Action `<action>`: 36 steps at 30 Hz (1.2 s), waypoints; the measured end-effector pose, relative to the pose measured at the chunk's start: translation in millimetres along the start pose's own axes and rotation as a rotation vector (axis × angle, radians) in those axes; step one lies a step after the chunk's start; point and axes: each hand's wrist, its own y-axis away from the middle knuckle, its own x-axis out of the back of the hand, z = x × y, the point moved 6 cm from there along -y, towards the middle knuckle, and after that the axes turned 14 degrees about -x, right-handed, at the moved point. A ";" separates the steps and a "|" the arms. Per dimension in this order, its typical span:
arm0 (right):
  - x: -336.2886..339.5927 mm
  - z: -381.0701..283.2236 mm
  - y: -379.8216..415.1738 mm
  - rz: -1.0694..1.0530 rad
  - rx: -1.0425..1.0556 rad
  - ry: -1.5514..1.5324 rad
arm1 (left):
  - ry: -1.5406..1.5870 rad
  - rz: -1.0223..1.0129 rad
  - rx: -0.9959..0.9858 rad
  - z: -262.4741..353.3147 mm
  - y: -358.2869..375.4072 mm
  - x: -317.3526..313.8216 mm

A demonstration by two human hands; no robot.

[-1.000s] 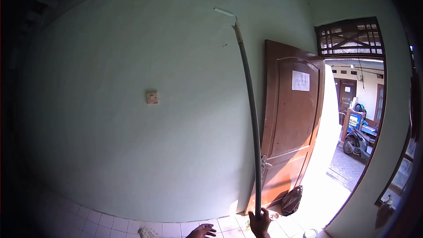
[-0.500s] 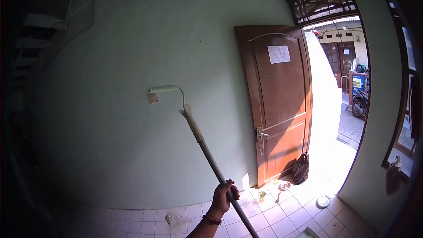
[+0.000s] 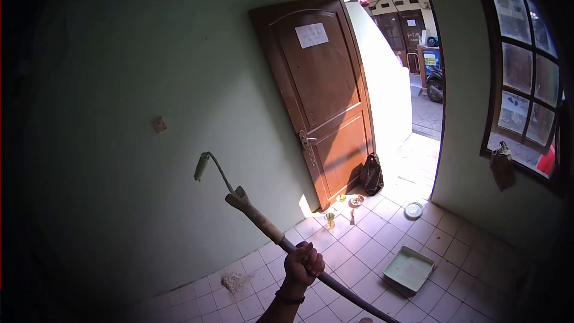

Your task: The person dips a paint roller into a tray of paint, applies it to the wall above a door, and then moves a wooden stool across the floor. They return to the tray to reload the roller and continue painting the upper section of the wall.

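Green wall [image 3: 119, 54], brown door [image 3: 323, 96], tiled floor [image 3: 371, 251] with paint tray [image 3: 409, 270] at lower right. You are gripping the roller pole [image 3: 269, 232] at lower centre, one fist [image 3: 303, 265] wrapping it; which hand, you cannot tell. Roller [image 3: 201, 167] is hanging off the wall at centre left.

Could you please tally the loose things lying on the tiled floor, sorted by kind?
Paint tray: 1
Dark bag: 1
Round dishes or lids: 2, the second at
Small cups or cans: 2, the second at
Debris pile: 1
Total: 7
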 end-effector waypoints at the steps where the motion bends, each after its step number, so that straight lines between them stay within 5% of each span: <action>1: -6.3 10.8 8.4 0.002 -0.037 -0.054 | 0.010 -0.024 0.010 -2.6 4.7 -3.9; 3: -90.4 30.5 -55.9 0.162 -0.049 -0.012 | 0.009 -0.064 0.025 -13.2 9.5 -22.5; 4: -123.2 50.9 -75.0 0.105 -0.157 -0.225 | -0.005 -0.073 0.029 -16.9 14.2 -32.7; 6: -113.1 70.4 -60.1 0.148 -0.107 -0.248 | 0.074 -0.077 0.066 -31.9 24.3 -61.6; 8: -78.2 102.1 -22.1 0.082 -0.336 -0.545 | 0.098 -0.274 0.027 -47.6 33.7 -102.7; 16: -120.4 283.5 -52.7 0.071 -0.574 -0.917 | 0.129 -0.542 0.082 -195.3 92.0 -238.2; 22: -176.8 470.9 -34.7 0.180 -0.775 -1.021 | 0.090 -0.528 0.141 -332.9 121.6 -328.3; 25: -196.4 541.6 -14.6 0.051 -0.930 -1.167 | 0.121 -0.572 0.147 -377.8 129.4 -368.0; 28: -195.9 577.9 -16.7 -0.073 -0.835 -0.868 | 0.096 -0.552 0.167 -425.9 122.2 -388.5; 33: -237.4 610.6 -53.8 -0.078 -0.763 -0.988 | 0.102 -0.504 0.188 -524.0 100.1 -406.0; 36: -219.2 627.7 -54.0 -0.293 -0.905 -1.359 | 0.062 -0.382 0.205 -588.0 86.1 -415.6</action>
